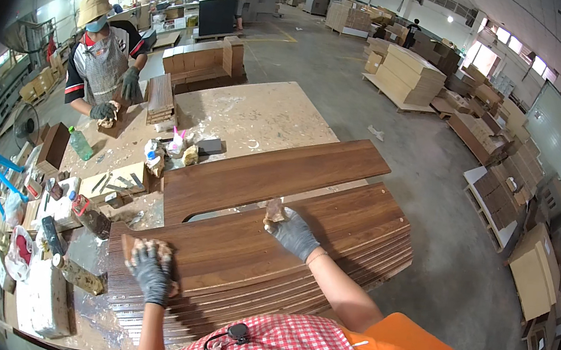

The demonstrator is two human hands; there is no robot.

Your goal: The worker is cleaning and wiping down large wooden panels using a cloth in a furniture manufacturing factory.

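A stack of dark brown wood-grain boards (302, 229) lies in front of me, its many edges showing along the near side. My left hand (151, 273), in a grey glove with tan, stained-looking fingers, rests with fingers spread on the left end of the top board. My right hand (295, 235), gloved in grey, is closed around a small crumpled brown-and-tan wad (276, 210), perhaps a rag, near the board's far edge. Beyond the stack, a single matching board (280, 175) lies across the worktable (260, 112), with a narrow gap between them.
Bottles, a green bottle (80, 144) among them, and a wooden block with dark strips (113, 181) crowd the table's left side. Across the table a co-worker (105, 63) in gloves handles a piece beside stacked boards (161, 99). Pallets of panels (406, 78) stand on the floor.
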